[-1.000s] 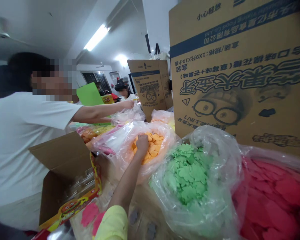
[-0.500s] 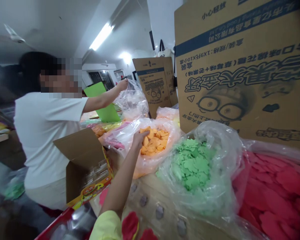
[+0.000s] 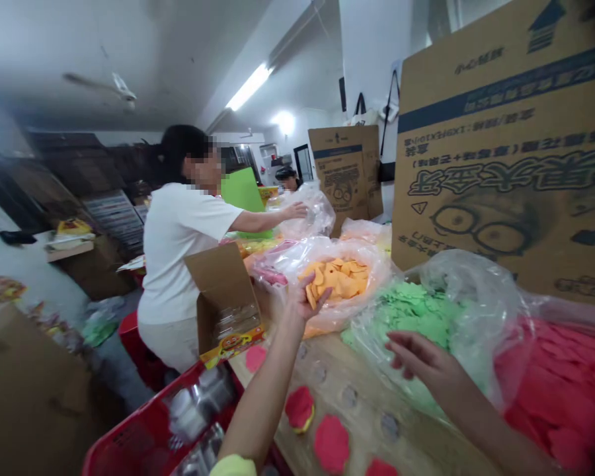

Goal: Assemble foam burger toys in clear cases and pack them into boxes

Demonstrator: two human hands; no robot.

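My left hand (image 3: 306,301) is at the near edge of a clear plastic bag (image 3: 377,271) full of thin orange pieces (image 3: 344,277). Its thumb and fingers are around an orange piece that shows between them. My right hand (image 3: 419,362) hangs in front of the bag of green flower-shaped pieces (image 3: 411,307), fingers loosely bent and apart, with nothing visible in them. On the table (image 3: 344,360) below lie a red flower-shaped piece (image 3: 331,443), a red piece over a yellow one (image 3: 300,408), and a row of small grey discs (image 3: 389,426).
Red pieces (image 3: 565,377) fill a bag at right, before a tall carton (image 3: 506,165). An open box (image 3: 223,284) and a red basket (image 3: 129,423) of clear plastic trays stand at left. A co-worker (image 3: 178,244) in white reaches toward another plastic bag (image 3: 312,208).
The view has swung left. My right hand has come into view by the green pieces. My left hand has turned palm up at the orange bag. The co-worker's arm has lowered.
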